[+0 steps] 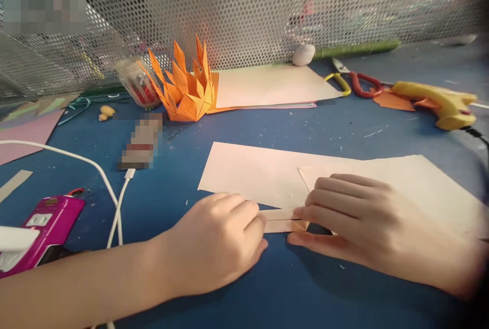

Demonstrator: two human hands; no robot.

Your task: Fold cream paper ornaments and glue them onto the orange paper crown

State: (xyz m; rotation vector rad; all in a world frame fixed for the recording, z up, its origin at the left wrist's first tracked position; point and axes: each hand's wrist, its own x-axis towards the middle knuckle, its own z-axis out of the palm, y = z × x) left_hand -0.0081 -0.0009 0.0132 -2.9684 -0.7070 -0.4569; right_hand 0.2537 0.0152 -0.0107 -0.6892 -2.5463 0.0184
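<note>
The left hand (221,240) is closed over the left end of a narrow folded paper strip (280,225), hiding that end. The right hand (359,217) is narrow, fingertips touching the strip's right end, thumb on its near side; whether it truly grips, I cannot tell. The strip lies between them, near the middle of the blue table (260,288). The fold could skew or spring open if the hands press unevenly, and a sliding right wrist could drag or crease the paper underneath.

Counted outward: one strip; two pale sheets (244,166) just beyond, overlapping; one orange folded-paper piece (191,97), one jar (139,82) and one phone-like thing (141,143), blurred, at far left; one stone (304,55) at the far side; one glue gun (439,97) and apparently one pair of scissors (365,84) at far right; one magenta power strip (57,222) near left.
</note>
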